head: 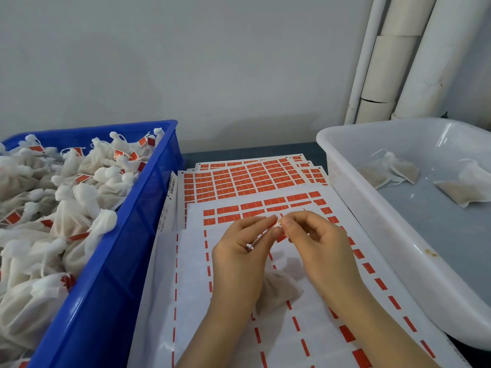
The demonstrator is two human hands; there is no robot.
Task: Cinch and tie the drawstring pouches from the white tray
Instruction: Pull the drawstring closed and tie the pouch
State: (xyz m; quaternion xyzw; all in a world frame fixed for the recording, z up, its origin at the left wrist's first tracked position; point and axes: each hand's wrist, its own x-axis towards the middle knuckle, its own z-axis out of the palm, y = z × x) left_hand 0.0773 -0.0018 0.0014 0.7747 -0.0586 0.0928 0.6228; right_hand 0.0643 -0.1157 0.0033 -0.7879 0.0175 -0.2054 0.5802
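My left hand and my right hand meet above the label sheets, fingertips pinching a pouch's white drawstring with a small red label on it. The white filled pouch hangs or lies below between my wrists, partly hidden by them. On the right, the white tray holds two uncinched pouches, one toward the back and the other at the right edge.
A blue crate at the left is heaped with several tied pouches bearing red labels. Sheets of red labels cover the table between crate and tray. White pipes run up the wall at the back right.
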